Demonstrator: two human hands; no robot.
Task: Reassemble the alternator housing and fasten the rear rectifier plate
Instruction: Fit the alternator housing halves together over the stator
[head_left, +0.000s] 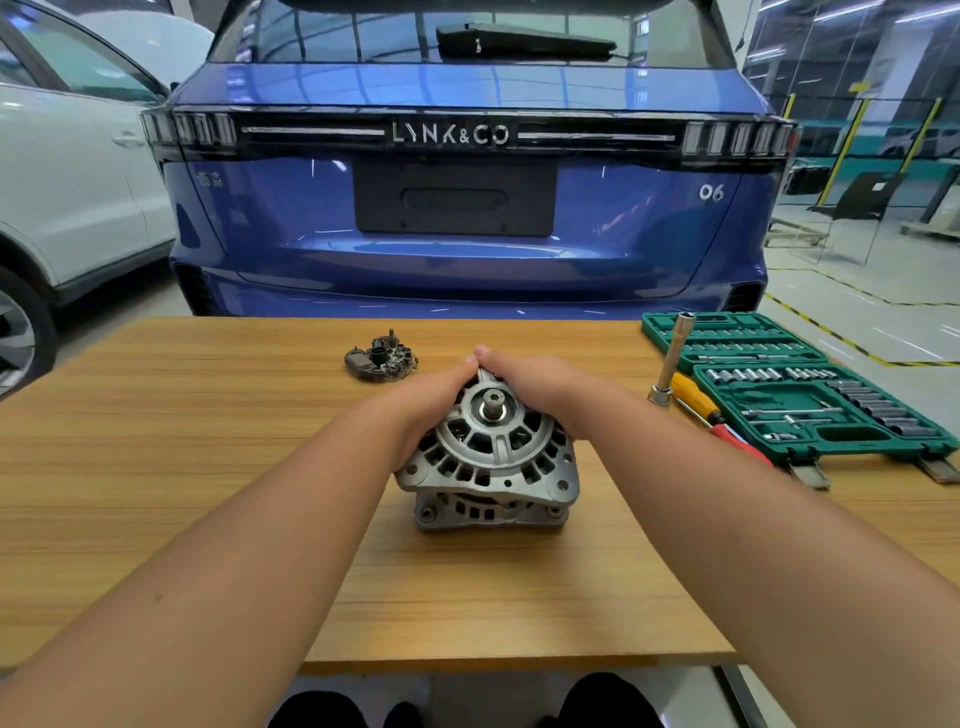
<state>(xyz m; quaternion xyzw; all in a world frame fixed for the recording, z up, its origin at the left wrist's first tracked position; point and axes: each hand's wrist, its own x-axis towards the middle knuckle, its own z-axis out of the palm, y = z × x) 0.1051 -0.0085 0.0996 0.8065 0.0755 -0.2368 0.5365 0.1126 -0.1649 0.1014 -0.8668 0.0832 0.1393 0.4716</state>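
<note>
The grey cast alternator housing (491, 462) stands on the wooden table (208, 467), its shaft stub pointing up toward me. The upper half sits slightly askew on the lower half. My left hand (434, 402) wraps around its far left side. My right hand (535, 387) curls over its far right side, and the fingertips of both hands meet behind the housing. The dark rear rectifier plate (381, 357) lies loose on the table, behind and to the left of the housing, apart from both hands.
A green socket set case (795, 387) lies open at the table's right edge. A long socket extension (672, 358) and a yellow and red screwdriver (714, 418) lean beside it. A blue car's rear (457, 208) stands just beyond the table, a white car (67, 192) to the left.
</note>
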